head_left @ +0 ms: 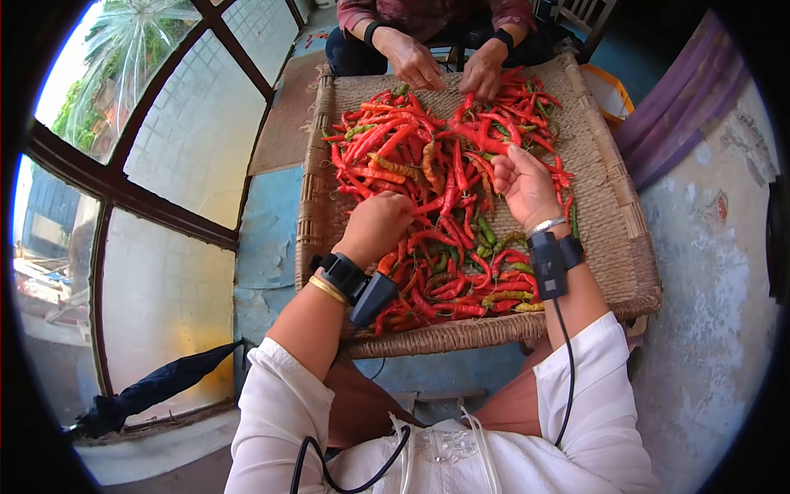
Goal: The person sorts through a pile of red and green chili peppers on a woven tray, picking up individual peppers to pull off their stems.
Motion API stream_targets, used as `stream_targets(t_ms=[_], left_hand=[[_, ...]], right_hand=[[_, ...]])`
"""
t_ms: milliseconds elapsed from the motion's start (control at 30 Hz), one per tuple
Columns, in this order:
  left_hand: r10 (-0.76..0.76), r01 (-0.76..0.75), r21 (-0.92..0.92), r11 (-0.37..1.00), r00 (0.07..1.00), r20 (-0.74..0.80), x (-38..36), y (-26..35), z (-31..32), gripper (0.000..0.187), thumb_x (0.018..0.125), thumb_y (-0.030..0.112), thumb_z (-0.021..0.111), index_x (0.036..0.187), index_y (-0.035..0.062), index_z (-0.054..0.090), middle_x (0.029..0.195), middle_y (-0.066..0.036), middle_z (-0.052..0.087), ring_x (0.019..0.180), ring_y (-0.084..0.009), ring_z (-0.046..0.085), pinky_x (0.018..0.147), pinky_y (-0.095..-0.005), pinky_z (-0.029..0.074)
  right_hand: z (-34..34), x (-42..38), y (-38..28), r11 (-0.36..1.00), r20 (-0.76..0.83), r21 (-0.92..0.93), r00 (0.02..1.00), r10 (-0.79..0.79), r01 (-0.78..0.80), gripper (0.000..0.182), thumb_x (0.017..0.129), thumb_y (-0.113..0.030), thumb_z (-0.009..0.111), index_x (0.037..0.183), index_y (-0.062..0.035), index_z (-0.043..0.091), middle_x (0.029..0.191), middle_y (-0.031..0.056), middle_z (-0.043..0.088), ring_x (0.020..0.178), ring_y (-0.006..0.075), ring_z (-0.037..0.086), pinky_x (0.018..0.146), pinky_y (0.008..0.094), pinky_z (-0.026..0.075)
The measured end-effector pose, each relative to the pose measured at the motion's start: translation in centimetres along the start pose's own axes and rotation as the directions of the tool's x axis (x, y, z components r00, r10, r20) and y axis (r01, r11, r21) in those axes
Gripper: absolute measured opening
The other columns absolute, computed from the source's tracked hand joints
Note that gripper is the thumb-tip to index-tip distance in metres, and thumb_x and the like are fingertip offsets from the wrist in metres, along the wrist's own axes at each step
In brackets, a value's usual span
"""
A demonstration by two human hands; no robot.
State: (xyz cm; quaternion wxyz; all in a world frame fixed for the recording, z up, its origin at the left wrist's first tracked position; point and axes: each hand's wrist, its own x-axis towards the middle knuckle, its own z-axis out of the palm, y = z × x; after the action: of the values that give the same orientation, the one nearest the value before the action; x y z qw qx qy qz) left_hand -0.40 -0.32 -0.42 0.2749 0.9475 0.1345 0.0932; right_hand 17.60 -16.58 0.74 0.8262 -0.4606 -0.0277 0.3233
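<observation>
Red chili peppers (448, 169), with some green and orange ones among them, lie heaped on a woven mat table (609, 222). My left hand (378, 226) is over the left side of the heap, its fingers curled down at the peppers; the fingertips are partly hidden. On the right of the heap, my right hand (524, 185) is raised with thumb and fingers pinched at the end of a red chili pepper (485, 142). Both wrists carry black devices, and a cable runs from the right one.
Across the table sits a person (436, 20), both hands at the far edge of the heap. A windowed wall (181, 123) stands on the left, with a dark folded umbrella (164, 385) below. At the right are a purple curtain (683, 99) and an orange-rimmed container (613, 95).
</observation>
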Motion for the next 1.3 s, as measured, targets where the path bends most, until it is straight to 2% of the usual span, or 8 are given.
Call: stream_targets(t_ms=[100, 267, 333, 433, 800, 1100, 1267, 1300], left_hand=[[0.006, -0.013, 0.067, 0.998, 0.995, 0.097, -0.3, -0.2, 0.9, 0.025, 0.071, 0.016, 0.062, 0.094, 0.0052, 0.059, 0.088, -0.013, 0.059, 0.085, -0.0313, 0.057, 0.074, -0.039, 0.045], [0.015, -0.019, 0.038, 0.999, 0.994, 0.108, -0.3, -0.8, 1.3, 0.032, 0.071, 0.019, 0.064, 0.098, 0.0049, 0.057, 0.09, -0.016, 0.06, 0.085, -0.0311, 0.057, 0.073, -0.0402, 0.045], [-0.014, -0.001, 0.087, 0.996, 0.985, 0.174, -0.3, -0.7, 1.3, 0.03, 0.071, 0.021, 0.063, 0.095, 0.0045, 0.058, 0.085, -0.016, 0.061, 0.082, -0.0317, 0.057, 0.071, -0.041, 0.045], [-0.066, 0.054, 0.071, 0.996, 0.984, 0.165, -0.2, 0.0, 1.1, 0.024, 0.071, 0.023, 0.063, 0.086, 0.0051, 0.06, 0.077, -0.015, 0.061, 0.078, -0.0318, 0.058, 0.068, -0.0412, 0.045], [-0.076, 0.065, 0.071, 0.995, 0.983, 0.166, -0.7, 0.1, 1.4, 0.02, 0.071, 0.023, 0.064, 0.077, 0.0037, 0.062, 0.07, -0.015, 0.06, 0.068, -0.0308, 0.059, 0.061, -0.0387, 0.046], [-0.1, 0.118, -0.074, 0.99, 0.973, 0.209, -0.2, 0.4, 0.8, 0.021, 0.071, 0.025, 0.061, 0.076, 0.0044, 0.064, 0.069, -0.015, 0.06, 0.069, -0.0302, 0.059, 0.062, -0.0393, 0.046], [-0.165, 0.145, 0.099, 0.984, 0.955, 0.246, 0.0, 0.8, -0.3, 0.024, 0.07, 0.026, 0.064, 0.081, 0.0048, 0.063, 0.076, -0.014, 0.061, 0.074, -0.0301, 0.059, 0.065, -0.038, 0.047], [-0.04, 0.041, -0.031, 0.999, 0.999, 0.025, 0.0, 1.3, -0.3, 0.027, 0.07, 0.026, 0.066, 0.086, 0.0043, 0.062, 0.081, -0.014, 0.061, 0.077, -0.0298, 0.058, 0.067, -0.0373, 0.047]], right_hand=[[-1.0, 0.8, 1.3, 0.988, 0.01, 0.01, 0.988, 0.154, -0.154, 0.02, 0.085, -0.025, 0.054, 0.091, -0.006, 0.053, 0.072, 0.0038, 0.059, 0.061, 0.0118, 0.057, 0.053, 0.0247, 0.048], [0.3, -0.5, 3.0, 0.837, 0.179, -0.531, 0.948, 0.263, -0.132, 0.029, 0.081, -0.024, 0.058, 0.098, -0.0009, 0.056, 0.073, 0.0059, 0.06, 0.067, 0.0145, 0.059, 0.056, 0.0285, 0.048], [0.3, -0.4, 4.4, 0.441, 0.46, -0.805, 0.887, 0.04, 0.397, 0.024, 0.077, -0.019, 0.06, 0.093, -0.0017, 0.06, 0.078, 0.0105, 0.062, 0.071, 0.0204, 0.061, 0.063, 0.0325, 0.048], [0.7, -1.0, 4.5, 0.097, 0.662, -0.746, 0.75, -0.009, 0.659, 0.021, 0.075, -0.009, 0.056, 0.094, -0.0018, 0.062, 0.085, 0.0115, 0.063, 0.076, 0.0229, 0.06, 0.07, 0.0308, 0.048], [1.3, -2.2, 4.3, 0.102, 0.557, -0.83, 0.81, 0.183, 0.548, 0.032, 0.071, -0.012, 0.059, 0.104, -0.0102, 0.058, 0.086, 0.0142, 0.061, 0.08, 0.0297, 0.059, 0.073, 0.037, 0.047], [0.9, -2.1, 4.4, -0.281, 0.694, -0.671, 0.715, 0.088, 0.686, 0.023, 0.068, -0.009, 0.062, 0.091, -0.0098, 0.057, 0.079, 0.0093, 0.058, 0.074, 0.0309, 0.057, 0.064, 0.0384, 0.046], [3.0, -2.7, 2.1, 0.216, 0.545, -0.802, 0.83, -0.118, 0.557, 0.012, 0.074, -0.015, 0.06, 0.082, -0.0055, 0.057, 0.07, 0.0108, 0.059, 0.061, 0.0219, 0.058, 0.056, 0.0324, 0.045], [3.1, -2.7, 1.9, 0.216, 0.545, -0.802, 0.83, -0.121, 0.557, 0.012, 0.074, -0.015, 0.06, 0.082, -0.0055, 0.057, 0.07, 0.0108, 0.059, 0.061, 0.0219, 0.058, 0.056, 0.0324, 0.045]])
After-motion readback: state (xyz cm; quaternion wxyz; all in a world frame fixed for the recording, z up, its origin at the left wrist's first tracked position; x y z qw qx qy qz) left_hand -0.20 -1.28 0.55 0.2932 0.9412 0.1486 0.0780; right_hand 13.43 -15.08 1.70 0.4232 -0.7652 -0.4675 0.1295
